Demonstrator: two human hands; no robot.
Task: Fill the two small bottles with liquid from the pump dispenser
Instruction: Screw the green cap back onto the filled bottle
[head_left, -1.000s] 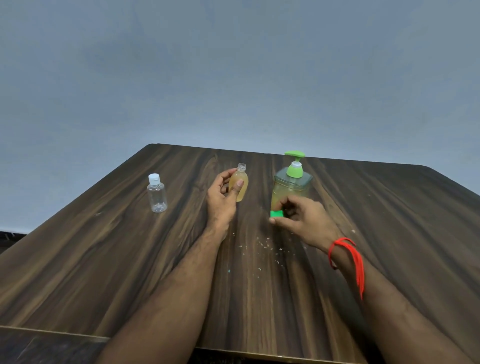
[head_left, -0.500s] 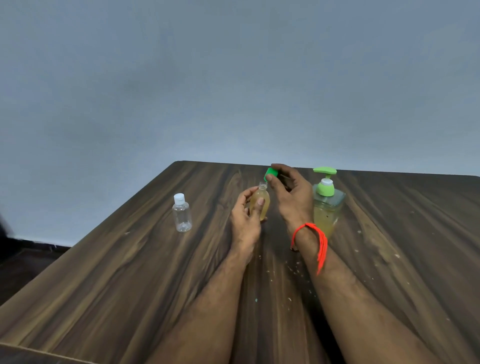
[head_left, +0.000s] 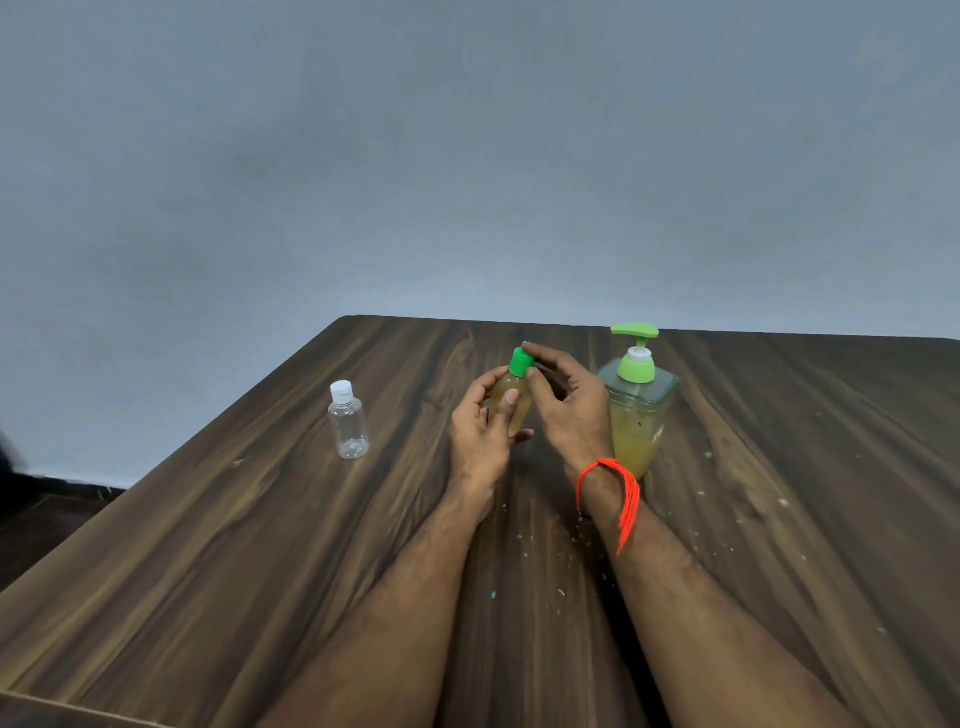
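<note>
The fingers (head_left: 529, 372) of the right hand (head_left: 566, 410) are curled round the green cap (head_left: 520, 362), which is pinched at the top of the filled small bottle (head_left: 511, 402). Whether the cap is fully seated on the neck cannot quite be told, since the fingers cover its far side. The bottle itself is gripped upright by the left hand (head_left: 480, 428), thumb across its front, and amber liquid is seen inside it. It is held just above the tabletop (head_left: 208, 545), near the middle.

An orange thread band (head_left: 618, 493) is worn on the right wrist. Just beside that hand, to its right, the pump dispenser (head_left: 638, 405) is stood upright on the tabletop, with a light green pump head and yellowish liquid filling its lower part. Well apart to the left, the empty small bottle (head_left: 348, 427) is stood upright, clear, with a white cap closed on it. Pale specks are scattered over the dark wood grain between the forearms. A plain grey-blue wall (head_left: 467, 156) is seen behind.
</note>
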